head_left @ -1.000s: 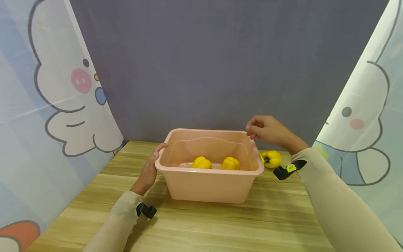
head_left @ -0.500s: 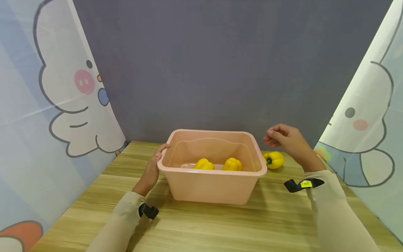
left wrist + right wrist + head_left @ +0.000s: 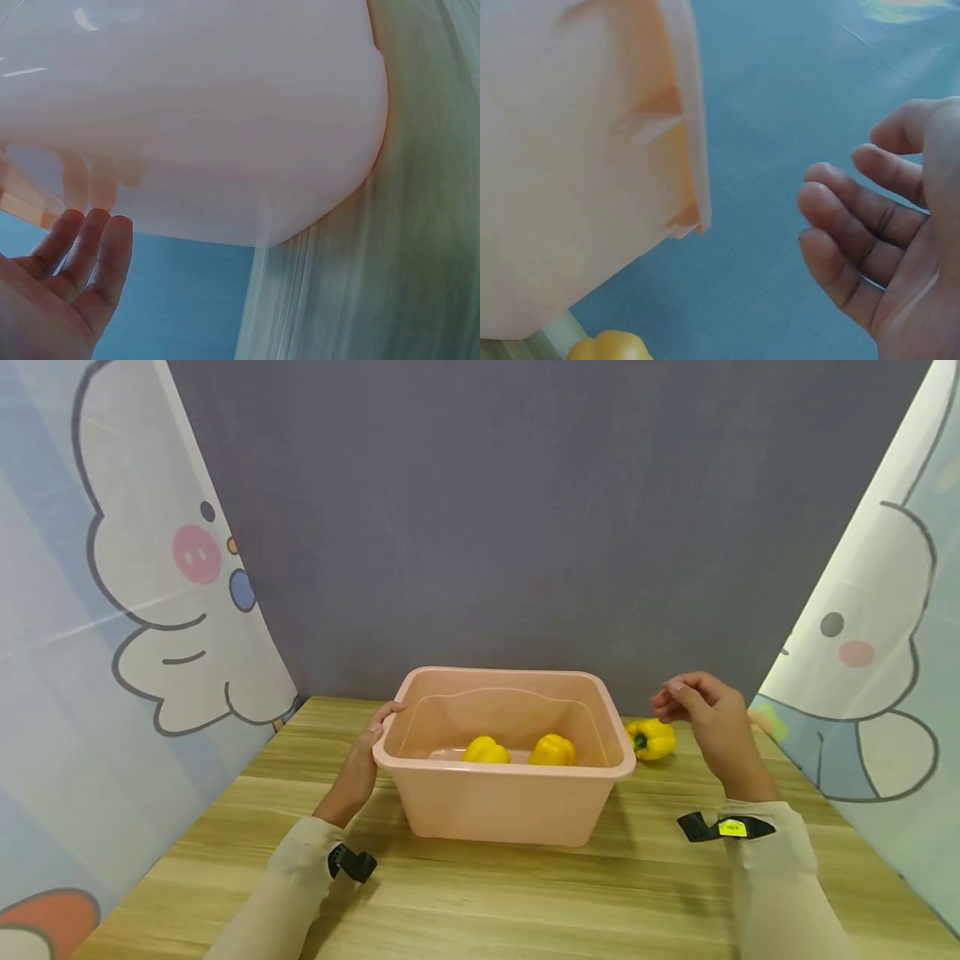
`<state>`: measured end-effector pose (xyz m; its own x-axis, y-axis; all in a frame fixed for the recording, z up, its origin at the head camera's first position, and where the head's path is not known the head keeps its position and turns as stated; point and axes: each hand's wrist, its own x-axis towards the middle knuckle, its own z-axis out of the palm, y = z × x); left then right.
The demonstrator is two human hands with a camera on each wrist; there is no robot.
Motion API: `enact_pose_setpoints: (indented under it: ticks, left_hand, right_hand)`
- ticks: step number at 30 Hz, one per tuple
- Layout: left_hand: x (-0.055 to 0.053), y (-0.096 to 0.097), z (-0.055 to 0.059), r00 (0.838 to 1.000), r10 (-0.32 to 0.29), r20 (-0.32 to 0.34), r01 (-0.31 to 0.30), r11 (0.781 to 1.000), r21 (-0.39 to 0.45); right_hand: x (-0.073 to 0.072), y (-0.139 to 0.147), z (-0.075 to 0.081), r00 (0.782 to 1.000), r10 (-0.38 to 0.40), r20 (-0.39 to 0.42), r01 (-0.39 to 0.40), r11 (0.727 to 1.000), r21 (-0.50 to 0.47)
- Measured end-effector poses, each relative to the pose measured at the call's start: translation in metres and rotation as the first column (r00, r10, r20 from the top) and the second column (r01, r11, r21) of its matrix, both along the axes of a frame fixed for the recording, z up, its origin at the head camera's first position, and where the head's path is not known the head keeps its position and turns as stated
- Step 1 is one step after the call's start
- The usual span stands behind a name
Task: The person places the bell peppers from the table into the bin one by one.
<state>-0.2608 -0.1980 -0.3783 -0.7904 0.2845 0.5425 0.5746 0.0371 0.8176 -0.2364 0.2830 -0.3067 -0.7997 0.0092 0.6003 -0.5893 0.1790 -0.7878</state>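
A pink plastic basin (image 3: 495, 802) stands on the table, and two yellow bell peppers (image 3: 486, 750) lie inside it. My left hand (image 3: 358, 768) holds the basin's left rim, a finger over the edge. Three of its fingers (image 3: 105, 262) reach the outer wall in the left wrist view. To the right of the basin, my right hand (image 3: 708, 718) hangs in the air, fingers loosely bent and holding nothing. Another yellow bell pepper (image 3: 654, 740) rests on the table between basin and right hand, its green stem facing the basin. The right wrist view shows its top (image 3: 611, 346).
The wood-grain table (image 3: 480, 902) runs up to a dark grey backdrop (image 3: 525, 527). Cartoon-printed cloths hang at the left (image 3: 150, 635) and right (image 3: 877, 677). A black strap device sits on each wrist.
My right hand has moved right and down, from above the basin's right rim to beyond the pepper outside. The left hand keeps its place on the basin.
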Motion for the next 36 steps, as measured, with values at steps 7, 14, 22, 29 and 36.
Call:
enact_pose_setpoints:
  ticks: [7, 14, 22, 29, 36]
  left_hand:
    - [0.003, -0.002, 0.005, 1.000, 0.010, 0.004, -0.010, 1.000, 0.001]
    - [0.003, 0.001, 0.003, 1.000, -0.002, 0.004, 0.002, 1.000, -0.005]
    - [0.001, 0.000, 0.001, 1.000, 0.003, -0.005, -0.003, 1.000, -0.010]
    - [0.001, -0.001, -0.001, 1.000, 0.000, -0.020, 0.000, 1.000, -0.014]
    - [0.000, -0.002, -0.001, 1.000, 0.003, -0.025, -0.003, 1.000, -0.016]
  right_hand:
    - [-0.006, 0.001, -0.003, 1.000, 0.008, -0.023, -0.008, 1.000, -0.002]
    - [-0.007, 0.012, -0.014, 0.998, -0.032, 0.049, 0.033, 0.999, -0.022]
    - [-0.017, 0.015, -0.029, 0.991, -0.051, 0.120, 0.062, 0.994, -0.089]
    - [-0.027, 0.015, -0.042, 0.973, -0.166, 0.157, 0.169, 0.986, 0.000]
    - [-0.033, 0.013, -0.055, 0.960, -0.228, 0.161, 0.194, 0.960, 0.200]
